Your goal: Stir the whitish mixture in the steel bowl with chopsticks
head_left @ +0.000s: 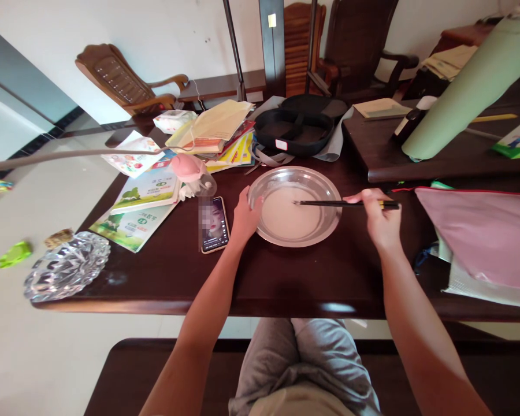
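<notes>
A round metal basin (325, 190) with pale milky liquid in it stands on the dark wooden table (286, 277) in front of me. My left hand (245, 218) grips the basin's left rim, fingers curled over the edge. My right hand (379, 216) is closed on a pair of dark chopsticks (338, 203) held level, their tips over the liquid near the basin's middle.
A phone (215, 225) with a lit screen lies just left of the basin. Books (149, 193) and a pink-capped bottle (193, 173) sit further left, a glass ashtray (67, 266) at the left corner. A black bag (301, 130) lies behind, a pink pouch (481, 231) at right.
</notes>
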{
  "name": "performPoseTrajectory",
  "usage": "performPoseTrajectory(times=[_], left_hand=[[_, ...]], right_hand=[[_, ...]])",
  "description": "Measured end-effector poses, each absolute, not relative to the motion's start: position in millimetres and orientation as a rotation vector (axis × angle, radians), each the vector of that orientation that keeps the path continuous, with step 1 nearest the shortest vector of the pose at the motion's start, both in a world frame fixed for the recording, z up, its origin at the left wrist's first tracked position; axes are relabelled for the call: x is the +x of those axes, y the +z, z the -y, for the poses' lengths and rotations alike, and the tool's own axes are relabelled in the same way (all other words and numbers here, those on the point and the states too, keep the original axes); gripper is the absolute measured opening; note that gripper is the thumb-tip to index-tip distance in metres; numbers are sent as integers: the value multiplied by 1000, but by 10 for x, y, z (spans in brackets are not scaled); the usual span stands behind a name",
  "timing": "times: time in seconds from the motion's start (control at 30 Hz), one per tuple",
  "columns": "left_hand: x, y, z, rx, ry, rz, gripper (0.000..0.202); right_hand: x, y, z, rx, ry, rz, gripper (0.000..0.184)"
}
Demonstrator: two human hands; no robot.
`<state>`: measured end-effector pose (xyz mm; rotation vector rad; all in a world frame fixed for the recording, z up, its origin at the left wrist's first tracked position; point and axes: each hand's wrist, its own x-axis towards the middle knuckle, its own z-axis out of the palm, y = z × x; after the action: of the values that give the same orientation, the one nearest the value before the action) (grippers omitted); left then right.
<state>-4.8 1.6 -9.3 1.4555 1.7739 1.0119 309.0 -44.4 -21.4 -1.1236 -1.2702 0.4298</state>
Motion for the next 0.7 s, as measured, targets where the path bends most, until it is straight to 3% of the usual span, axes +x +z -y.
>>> performPoseTrajectory(times=[0.27,0.5,0.7], left_hand=[[-37,-64,-8,1438,984,-1790,66],[-61,-105,-14,1452,1018,-1759,65],[-51,-99,-11,1451,1014,-1770,66]], right_hand=[[2995,-162,498,-1073,675,1519,57],[3111,-181,461,-1137,451,1265,63],[3034,-192,486,-1085,646,1414,59]])
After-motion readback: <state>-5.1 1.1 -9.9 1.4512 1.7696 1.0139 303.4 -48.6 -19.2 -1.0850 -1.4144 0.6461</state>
